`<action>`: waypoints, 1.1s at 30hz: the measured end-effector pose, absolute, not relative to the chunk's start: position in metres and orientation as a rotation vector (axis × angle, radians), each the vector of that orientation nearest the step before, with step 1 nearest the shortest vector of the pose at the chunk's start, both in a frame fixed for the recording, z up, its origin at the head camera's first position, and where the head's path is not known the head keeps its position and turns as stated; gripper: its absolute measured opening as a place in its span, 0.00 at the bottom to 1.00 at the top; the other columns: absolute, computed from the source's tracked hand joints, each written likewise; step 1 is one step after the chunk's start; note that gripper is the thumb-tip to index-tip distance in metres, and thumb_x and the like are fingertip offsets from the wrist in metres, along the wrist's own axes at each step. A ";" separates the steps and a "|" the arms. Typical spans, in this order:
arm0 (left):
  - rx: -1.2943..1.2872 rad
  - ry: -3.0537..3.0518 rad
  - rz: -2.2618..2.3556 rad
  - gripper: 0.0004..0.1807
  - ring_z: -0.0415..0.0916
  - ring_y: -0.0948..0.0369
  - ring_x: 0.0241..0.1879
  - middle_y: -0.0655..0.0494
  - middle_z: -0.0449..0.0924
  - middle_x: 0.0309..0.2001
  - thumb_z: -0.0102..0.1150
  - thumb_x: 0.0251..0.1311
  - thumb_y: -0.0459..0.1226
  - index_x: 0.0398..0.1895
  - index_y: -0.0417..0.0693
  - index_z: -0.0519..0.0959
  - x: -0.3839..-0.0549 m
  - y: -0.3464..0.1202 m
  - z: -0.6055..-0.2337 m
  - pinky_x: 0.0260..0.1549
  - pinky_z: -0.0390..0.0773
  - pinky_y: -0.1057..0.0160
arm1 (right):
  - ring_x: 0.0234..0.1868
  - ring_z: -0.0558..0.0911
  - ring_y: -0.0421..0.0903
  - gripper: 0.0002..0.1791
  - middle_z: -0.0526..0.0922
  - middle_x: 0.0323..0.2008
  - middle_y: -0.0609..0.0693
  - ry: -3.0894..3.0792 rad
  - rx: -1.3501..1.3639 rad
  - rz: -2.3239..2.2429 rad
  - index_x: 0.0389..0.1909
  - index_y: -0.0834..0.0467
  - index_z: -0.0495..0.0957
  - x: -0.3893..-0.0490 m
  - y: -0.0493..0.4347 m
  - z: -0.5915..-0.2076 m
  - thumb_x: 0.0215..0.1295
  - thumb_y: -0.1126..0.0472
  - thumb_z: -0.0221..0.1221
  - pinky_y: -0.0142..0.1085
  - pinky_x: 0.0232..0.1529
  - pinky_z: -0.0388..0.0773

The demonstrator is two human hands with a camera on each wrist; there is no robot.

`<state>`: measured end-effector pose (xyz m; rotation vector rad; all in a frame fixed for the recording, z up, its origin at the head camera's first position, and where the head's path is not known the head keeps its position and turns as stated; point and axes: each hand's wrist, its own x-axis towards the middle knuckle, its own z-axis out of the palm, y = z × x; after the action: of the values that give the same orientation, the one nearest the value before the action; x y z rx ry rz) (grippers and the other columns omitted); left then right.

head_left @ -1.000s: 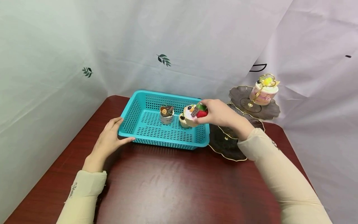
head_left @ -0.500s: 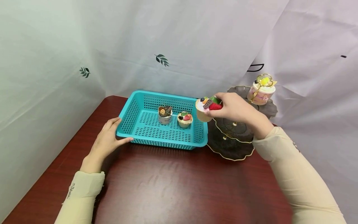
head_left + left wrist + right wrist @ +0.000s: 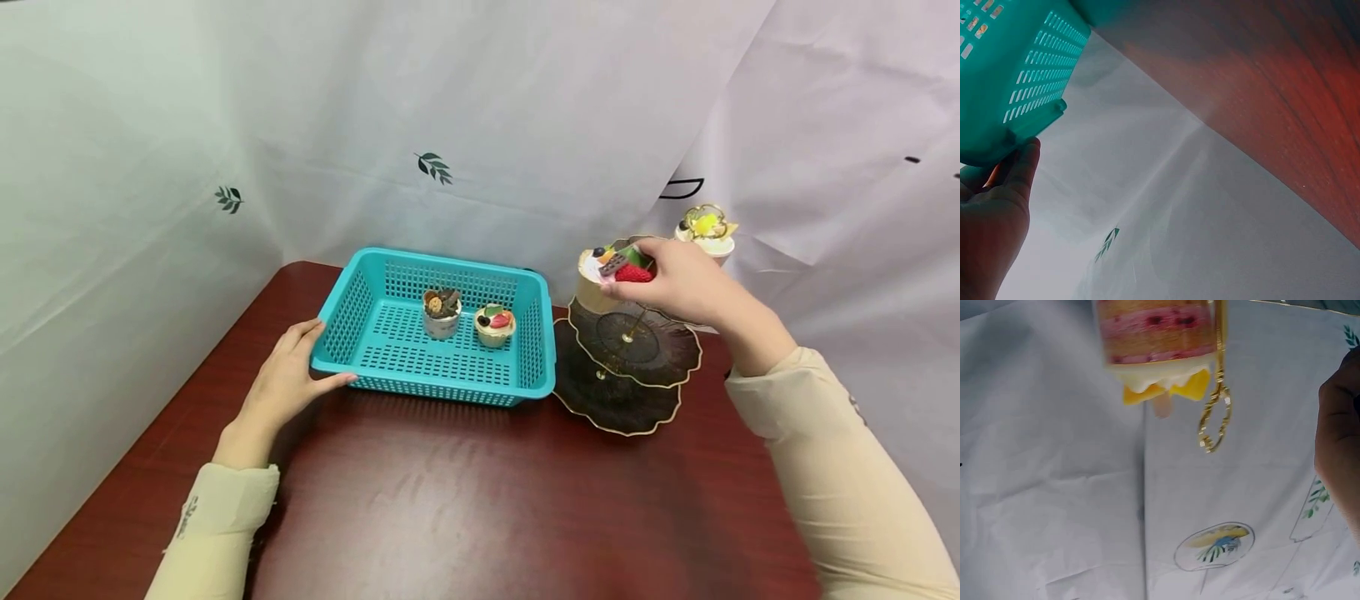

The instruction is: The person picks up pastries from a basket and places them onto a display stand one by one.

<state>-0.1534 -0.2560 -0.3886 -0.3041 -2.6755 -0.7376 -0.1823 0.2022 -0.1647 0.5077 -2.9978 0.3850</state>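
My right hand (image 3: 690, 282) pinches a cupcake (image 3: 592, 292) with a pale case, cream, a strawberry, a blueberry and a chocolate piece on top. It is held upright over the dark, gold-edged tiered stand (image 3: 622, 410), overlapping the middle tier in the head view. My left hand (image 3: 283, 377) rests at the near left corner of a turquoise basket (image 3: 435, 388), fingers on its left side, thumb extended along the front. The left wrist view shows those fingertips (image 3: 1030, 150) against the rim. Inside the basket stand a chocolate-topped dessert cup (image 3: 442, 321) and a small fruit-topped cupcake (image 3: 494, 331).
On the stand's top tier is a layered cake cup (image 3: 1157, 331) with yellow fruit, beside the gold loop handle (image 3: 1215, 422). The stand's lower tier lies close to the basket's right end. White curtains (image 3: 525, 125) hang behind the reddish-brown table (image 3: 465, 500).
My right hand has carried the strawberry cupcake from above the basket rightward to the stand, uncovering the small fruit cupcake. My left hand has stayed at the basket's corner.
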 end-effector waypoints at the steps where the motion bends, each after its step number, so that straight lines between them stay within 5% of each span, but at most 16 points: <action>1: -0.304 -2.675 -0.738 0.53 0.59 0.41 0.63 0.35 0.61 0.66 0.74 0.45 0.52 0.67 0.28 0.62 -0.154 -0.256 -0.389 0.54 0.72 0.36 | 0.20 0.66 0.44 0.22 0.68 0.18 0.48 -3.000 0.494 0.394 0.32 0.59 0.73 -0.182 0.205 -0.164 0.55 0.43 0.64 0.35 0.19 0.62; 21: -0.305 -2.683 -0.744 0.52 0.59 0.42 0.63 0.35 0.61 0.66 0.73 0.45 0.52 0.67 0.29 0.62 -0.155 -0.257 -0.390 0.54 0.72 0.35 | 0.21 0.66 0.48 0.26 0.66 0.16 0.50 -2.976 0.252 0.278 0.23 0.59 0.65 -0.175 0.258 -0.159 0.56 0.41 0.63 0.36 0.22 0.61; 33: -0.299 -2.687 -0.753 0.52 0.59 0.41 0.64 0.35 0.61 0.66 0.73 0.46 0.53 0.67 0.29 0.62 -0.153 -0.256 -0.388 0.54 0.71 0.35 | 0.23 0.66 0.48 0.26 0.67 0.17 0.49 -3.004 0.181 0.292 0.27 0.59 0.65 -0.175 0.270 -0.166 0.57 0.40 0.61 0.36 0.23 0.60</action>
<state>-0.1529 -0.2565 -0.3882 -0.2987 -2.6868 -0.7525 -0.1751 0.2699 -0.1664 0.1809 -3.0037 0.2917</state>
